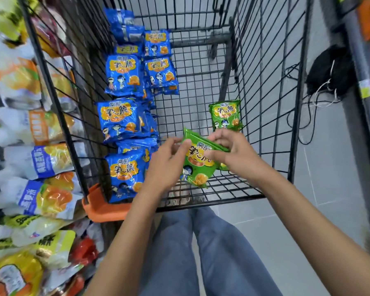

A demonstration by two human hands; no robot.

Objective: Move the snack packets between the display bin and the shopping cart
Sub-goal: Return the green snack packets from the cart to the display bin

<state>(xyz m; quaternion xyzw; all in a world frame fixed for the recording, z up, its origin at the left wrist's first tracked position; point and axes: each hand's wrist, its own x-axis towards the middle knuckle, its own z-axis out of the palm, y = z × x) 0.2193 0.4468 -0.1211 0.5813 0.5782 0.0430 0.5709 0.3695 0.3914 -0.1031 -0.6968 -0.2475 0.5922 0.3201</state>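
Observation:
Inside the black wire shopping cart [263, 107] I hold a green snack packet [198, 167] between both hands. My left hand [166, 165] pinches its upper left corner. My right hand [233, 152] grips its upper right edge, and a second green packet seems to lie under those fingers. Another green packet [225, 115] leans against the cart's right wall. Several blue snack packets [124, 120] stand in stacks along the cart's left side. The display bin [51, 67], a wire rack, stands left of the cart.
The display bin holds white, yellow and orange bags [45, 195]. An orange plastic corner piece [100, 208] sits at the cart's near left. A black bundle with cords [329, 71] lies on the grey tiled floor at the right, beside another shelf.

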